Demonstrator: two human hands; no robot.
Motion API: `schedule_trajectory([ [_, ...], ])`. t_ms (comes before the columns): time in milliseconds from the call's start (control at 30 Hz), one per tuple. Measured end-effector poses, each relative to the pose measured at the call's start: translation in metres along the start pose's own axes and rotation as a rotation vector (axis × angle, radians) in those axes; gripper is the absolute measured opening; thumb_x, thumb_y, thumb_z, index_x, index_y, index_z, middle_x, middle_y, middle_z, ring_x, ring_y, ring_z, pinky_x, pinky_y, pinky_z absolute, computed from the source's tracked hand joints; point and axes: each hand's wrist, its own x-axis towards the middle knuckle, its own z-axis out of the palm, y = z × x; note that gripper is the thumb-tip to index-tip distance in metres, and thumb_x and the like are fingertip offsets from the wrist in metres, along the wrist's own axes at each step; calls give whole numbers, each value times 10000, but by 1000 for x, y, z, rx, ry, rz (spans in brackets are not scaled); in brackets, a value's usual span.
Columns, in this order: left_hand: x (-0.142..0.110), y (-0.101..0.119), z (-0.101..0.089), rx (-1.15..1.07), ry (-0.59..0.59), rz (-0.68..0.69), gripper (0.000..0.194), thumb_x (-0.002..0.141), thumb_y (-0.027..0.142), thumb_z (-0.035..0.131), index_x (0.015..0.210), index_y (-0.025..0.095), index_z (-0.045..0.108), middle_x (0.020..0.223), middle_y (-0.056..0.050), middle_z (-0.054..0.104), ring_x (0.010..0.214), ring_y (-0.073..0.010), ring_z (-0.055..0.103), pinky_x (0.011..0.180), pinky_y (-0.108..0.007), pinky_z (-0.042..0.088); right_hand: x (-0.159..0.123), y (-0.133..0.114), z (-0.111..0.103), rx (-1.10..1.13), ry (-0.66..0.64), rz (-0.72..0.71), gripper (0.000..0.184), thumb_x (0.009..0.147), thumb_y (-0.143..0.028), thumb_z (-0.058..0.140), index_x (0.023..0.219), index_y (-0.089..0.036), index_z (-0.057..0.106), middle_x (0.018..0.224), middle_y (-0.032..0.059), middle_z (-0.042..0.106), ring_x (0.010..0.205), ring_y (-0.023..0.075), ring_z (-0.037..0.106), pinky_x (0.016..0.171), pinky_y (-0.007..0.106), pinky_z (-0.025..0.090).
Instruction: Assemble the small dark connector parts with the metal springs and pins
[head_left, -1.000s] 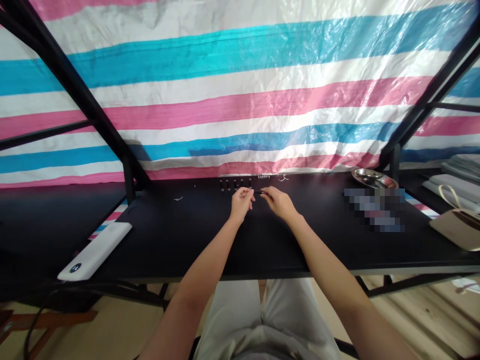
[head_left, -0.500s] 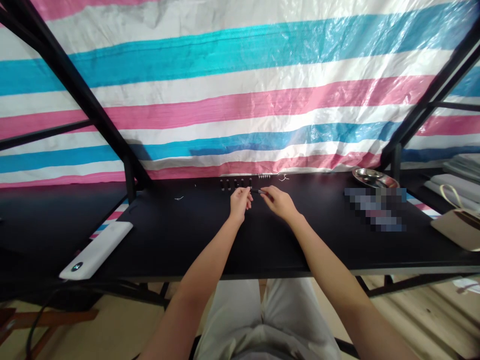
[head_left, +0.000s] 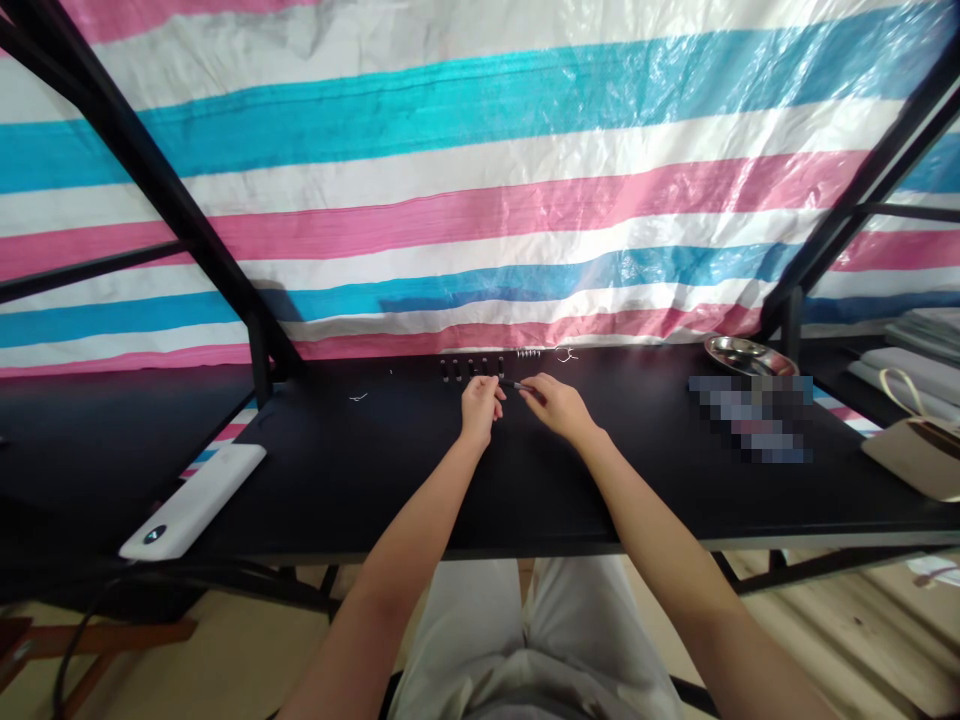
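Note:
Over the middle of the black table (head_left: 360,470), my left hand (head_left: 480,408) and my right hand (head_left: 559,405) face each other. Between their fingertips spans a thin dark rod (head_left: 513,384), too small to name more exactly. The left fingers pinch one end and the right thumb and fingers close on the other. Just beyond my left hand stands a row of several short black pieces with pale ends (head_left: 471,368). Behind the rod lies a row of small silvery pieces (head_left: 529,352). To their right are thin white curled bits (head_left: 568,354).
A white elongated device (head_left: 193,500) lies at the table's left edge. At right are a round metal tray (head_left: 750,352), a pixelated patch and a beige bag (head_left: 915,455). A thin white scrap (head_left: 358,397) lies to the left. Striped sheeting (head_left: 480,230) hangs behind, between black frame bars.
The rod is now slightly more tilted, its right end lower and showing more beneath my right fingers. Both hands stay almost in place, and the things on the table have not moved.

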Motion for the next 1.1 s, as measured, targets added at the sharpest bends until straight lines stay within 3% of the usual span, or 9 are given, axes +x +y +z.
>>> schedule_trajectory([
  [167, 2, 1, -1, 3, 100, 15, 198, 762, 356, 500, 759, 169, 436, 604, 49, 531, 300, -20, 389, 300, -159, 214, 0, 7, -1, -89, -22, 64, 202, 856, -298, 460, 955, -215, 614, 910, 46, 557, 711, 126, 549, 584, 218, 390],
  [333, 3, 0, 0, 25, 127, 23, 196, 751, 333, 534, 781, 162, 442, 588, 55, 527, 297, -21, 380, 302, -160, 228, 1, 14, 1, -86, -10, 143, 179, 854, -265, 451, 930, -194, 597, 883, 47, 560, 714, 135, 551, 589, 227, 390],
  [467, 0, 0, 2, 58, 71, 32, 213, 726, 320, 579, 795, 155, 463, 586, 53, 536, 305, -21, 385, 315, -161, 250, 2, 10, 2, 27, 64, 121, 194, 863, -286, 433, 951, -188, 575, 841, 42, 570, 686, 135, 540, 627, 238, 404],
  [733, -9, 4, 6, 100, -176, 21, 262, 713, 363, 604, 808, 135, 519, 541, 53, 519, 307, -33, 402, 324, -172, 257, 2, 5, 11, 212, 3, 45, 192, 847, -286, 442, 934, -181, 578, 783, 35, 557, 650, 129, 514, 617, 245, 413],
  [1100, -9, 5, 6, 99, -176, 25, 251, 711, 347, 604, 818, 133, 528, 557, 46, 532, 310, -31, 408, 318, -172, 249, 2, 6, 10, 280, -62, 96, 193, 819, -283, 473, 901, -172, 608, 750, 35, 582, 616, 124, 498, 598, 252, 396],
])
